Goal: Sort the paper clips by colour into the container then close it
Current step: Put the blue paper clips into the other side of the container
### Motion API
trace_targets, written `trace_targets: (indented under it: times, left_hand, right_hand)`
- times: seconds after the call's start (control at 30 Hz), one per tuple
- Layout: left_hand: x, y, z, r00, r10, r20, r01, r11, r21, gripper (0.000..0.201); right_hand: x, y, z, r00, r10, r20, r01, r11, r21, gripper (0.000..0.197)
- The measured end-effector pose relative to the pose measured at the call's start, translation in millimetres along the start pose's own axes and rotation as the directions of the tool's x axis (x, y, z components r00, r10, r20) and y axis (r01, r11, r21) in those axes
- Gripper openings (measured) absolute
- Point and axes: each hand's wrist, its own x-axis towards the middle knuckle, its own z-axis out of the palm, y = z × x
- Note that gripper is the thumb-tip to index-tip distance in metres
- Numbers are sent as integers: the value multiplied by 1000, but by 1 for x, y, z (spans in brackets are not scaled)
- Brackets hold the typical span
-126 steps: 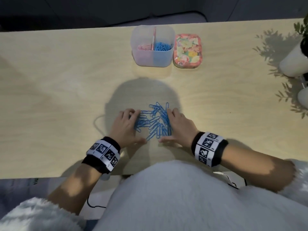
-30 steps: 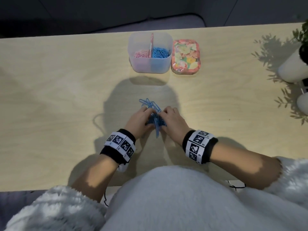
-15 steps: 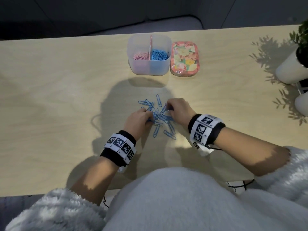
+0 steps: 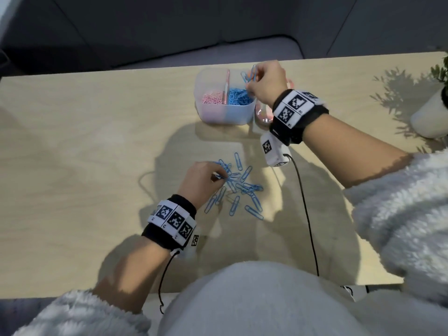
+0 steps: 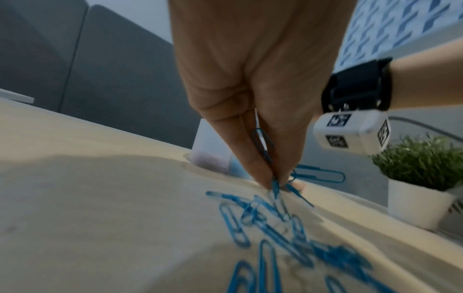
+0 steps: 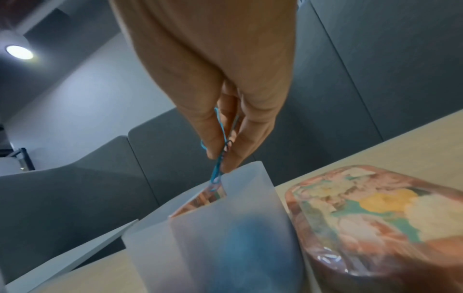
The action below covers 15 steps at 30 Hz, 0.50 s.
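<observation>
A translucent container (image 4: 225,112) (image 6: 213,237) with a pink divider stands at the table's far side, pink clips (image 4: 213,98) in its left half and blue clips (image 4: 238,98) in its right. My right hand (image 4: 264,81) (image 6: 220,154) hovers over the right half and pinches a few blue paper clips (image 4: 249,75) (image 6: 218,166). Several loose blue clips (image 4: 240,187) (image 5: 270,234) lie scattered mid-table. My left hand (image 4: 201,180) (image 5: 273,178) pinches blue clips at the pile's left edge.
The floral lid (image 6: 375,214) lies right of the container, mostly hidden by my right wrist in the head view. A white potted plant (image 4: 434,112) (image 5: 421,198) stands at the right edge. A black cable (image 4: 305,209) runs from my right wrist camera to the near edge.
My right hand has lifted from the pile with blue clips and moved up over the container's blue half. My left hand stays at the pile, which has spread out.
</observation>
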Motion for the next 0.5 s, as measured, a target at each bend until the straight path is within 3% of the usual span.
trace_targets:
  times: [0.2,0.3,0.4,0.5]
  left_hand:
    - [46,23,-35,992,-9,-128,-9,991,-133,10]
    - [86,37,-51,971,-4,-238,-34,987,-157,13]
    - [126,51,-58,946,-14,-324,-47,983,-180,11]
    - [155,66,-54,951,-59,-305,24,993,-119,14]
  right_hand:
    - [2,8,9,993,16,115,-17,1000,8,32]
    - [-13,12,-4,999,-20,36,17,995,95,39]
    - [-34,26,-18,991,-91,-95,103,985,137,34]
    - [-59,46,-30,991,-88,-98,100,987,129,27]
